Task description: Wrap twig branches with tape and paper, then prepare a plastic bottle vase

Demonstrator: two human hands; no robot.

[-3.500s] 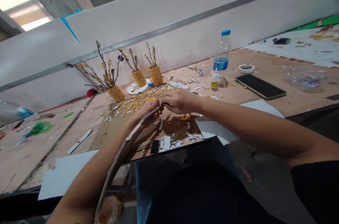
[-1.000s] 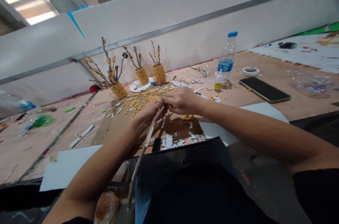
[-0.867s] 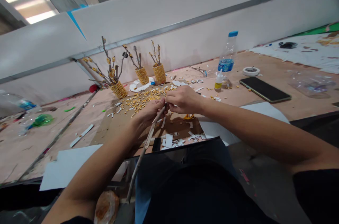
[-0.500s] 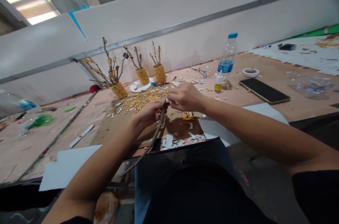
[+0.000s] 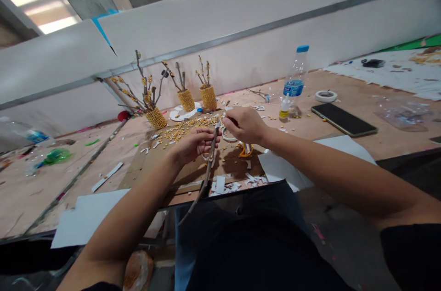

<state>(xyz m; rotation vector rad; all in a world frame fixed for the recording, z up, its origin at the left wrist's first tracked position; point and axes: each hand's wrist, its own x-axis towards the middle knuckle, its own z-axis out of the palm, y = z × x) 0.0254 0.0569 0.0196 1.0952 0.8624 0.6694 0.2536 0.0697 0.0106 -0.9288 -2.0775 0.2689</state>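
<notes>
My left hand [image 5: 196, 145] holds a long brown twig [image 5: 208, 169] between thumb and fingers, over the cardboard. The twig slants down toward my lap, and a bit of white material [image 5: 217, 122] sits at its upper tip. Close beside that tip is my right hand [image 5: 245, 125], its fingers closed in a pinch; what they hold, if anything, is hidden. A thin white loop [image 5: 227, 135] shows just below the right fingers. Loose yellow kernels [image 5: 179, 132] lie scattered on the cardboard [image 5: 138, 169] behind my left hand.
Kernel-covered pots [image 5: 208, 98] holding twigs stand at the back. To the right are a small glue bottle [image 5: 284, 108], a water bottle [image 5: 294, 84], a tape roll [image 5: 325, 95] and a phone [image 5: 344, 118]. Paper scraps [image 5: 220, 184] litter the front edge near an orange-and-white object [image 5: 245, 149].
My right hand has drawn slightly away from the twig's tip, exposing the white material there. The twig now stands steeper, its lower end shifted right. My left fingers have loosened somewhat.
</notes>
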